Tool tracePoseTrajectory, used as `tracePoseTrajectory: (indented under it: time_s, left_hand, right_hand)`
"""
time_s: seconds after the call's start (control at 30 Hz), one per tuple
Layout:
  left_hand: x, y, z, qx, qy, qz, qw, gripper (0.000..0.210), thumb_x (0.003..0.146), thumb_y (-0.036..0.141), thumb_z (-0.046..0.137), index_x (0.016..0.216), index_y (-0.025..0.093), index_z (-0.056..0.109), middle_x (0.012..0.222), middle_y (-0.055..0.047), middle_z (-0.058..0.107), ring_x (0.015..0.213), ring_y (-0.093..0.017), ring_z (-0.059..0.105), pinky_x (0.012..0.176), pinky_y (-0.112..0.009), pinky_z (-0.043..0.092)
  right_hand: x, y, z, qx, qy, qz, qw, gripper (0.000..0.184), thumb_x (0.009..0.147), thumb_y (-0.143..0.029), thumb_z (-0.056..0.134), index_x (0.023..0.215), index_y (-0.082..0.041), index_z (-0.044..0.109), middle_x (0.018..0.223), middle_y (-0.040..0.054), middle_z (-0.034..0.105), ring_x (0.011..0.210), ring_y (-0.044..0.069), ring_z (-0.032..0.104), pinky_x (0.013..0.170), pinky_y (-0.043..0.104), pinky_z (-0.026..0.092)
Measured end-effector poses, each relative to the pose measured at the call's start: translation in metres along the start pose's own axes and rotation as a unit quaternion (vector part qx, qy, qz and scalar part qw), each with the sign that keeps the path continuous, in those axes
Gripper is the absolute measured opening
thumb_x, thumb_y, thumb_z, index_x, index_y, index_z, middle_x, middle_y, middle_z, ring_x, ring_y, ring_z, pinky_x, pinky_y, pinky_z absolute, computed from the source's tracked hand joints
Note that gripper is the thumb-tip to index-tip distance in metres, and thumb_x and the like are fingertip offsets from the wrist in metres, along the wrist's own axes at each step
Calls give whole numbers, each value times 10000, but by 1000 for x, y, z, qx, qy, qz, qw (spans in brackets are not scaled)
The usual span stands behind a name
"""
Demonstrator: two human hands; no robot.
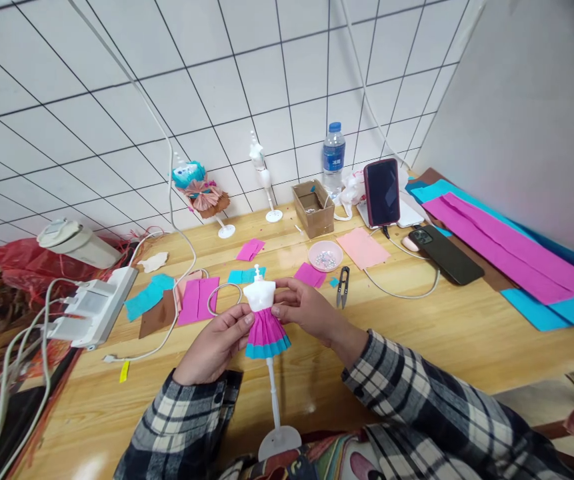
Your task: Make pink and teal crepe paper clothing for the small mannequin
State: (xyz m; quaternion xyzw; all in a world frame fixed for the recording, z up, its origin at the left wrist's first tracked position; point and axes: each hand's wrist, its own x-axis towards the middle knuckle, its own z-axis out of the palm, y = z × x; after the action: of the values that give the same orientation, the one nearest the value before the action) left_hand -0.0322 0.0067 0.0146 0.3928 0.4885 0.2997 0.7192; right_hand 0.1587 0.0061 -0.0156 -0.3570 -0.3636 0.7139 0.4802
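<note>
The left hand (217,343) curls half closed around the pleated paper skirt (265,335) on a small white dress form (259,295), held upright above the tabletop (417,333). The right hand (303,308) pinches the form's waist with fingertips together. Snips (343,287) and a pink bead dish (325,255) lie just beyond.

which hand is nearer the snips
Right. The right hand at the mannequin lies just left of the snips; the left hand is farther, beyond the skirt.
</note>
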Motion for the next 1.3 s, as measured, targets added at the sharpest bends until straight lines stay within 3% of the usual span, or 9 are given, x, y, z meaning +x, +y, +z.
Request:
tracePoseTrajectory:
  time_s: [0.33,0.53,0.83,1.1,1.3]
  left_hand:
    - [2,-3,1,-37,-31,-3,999,319,744,278,762,1030,171,667,929,-46,706,734,-120,655,690,-205,524]
    - [0,-1,1,-35,-22,-18,999,370,720,284,784,1056,175,673,918,-49,715,733,-124,668,690,-212,538]
    - [-6,4,1,-11,5,-24,1000,347,697,286,801,1007,164,706,764,-23,701,578,-87,603,516,-158,460]
    - [-9,7,-3,1,-32,-23,999,353,756,372,743,1046,176,694,795,-39,695,650,-126,618,607,-221,487]
    - [-10,9,2,58,4,4,998,391,722,364,773,1062,188,691,892,-35,690,718,-120,587,617,-193,452]
  right_hand:
    - [-2,7,1,11,10,-36,999,446,652,-217,748,1052,-197,555,855,-1,653,778,135,614,720,289,480]
    - [-2,7,0,-3,4,-30,1000,464,667,-239,751,1082,-195,548,874,8,659,782,140,619,728,299,484]
    - [-6,8,3,44,-15,-19,999,520,654,-259,781,1114,-210,544,914,12,673,832,151,638,745,301,504]
    - [-9,5,4,46,-31,-9,998,496,689,-297,752,1139,-209,563,953,33,688,788,138,634,682,264,490]
    - [-11,2,11,24,1,-17,1000,509,663,-334,777,1105,-204,559,869,7,662,764,144,628,670,279,494]
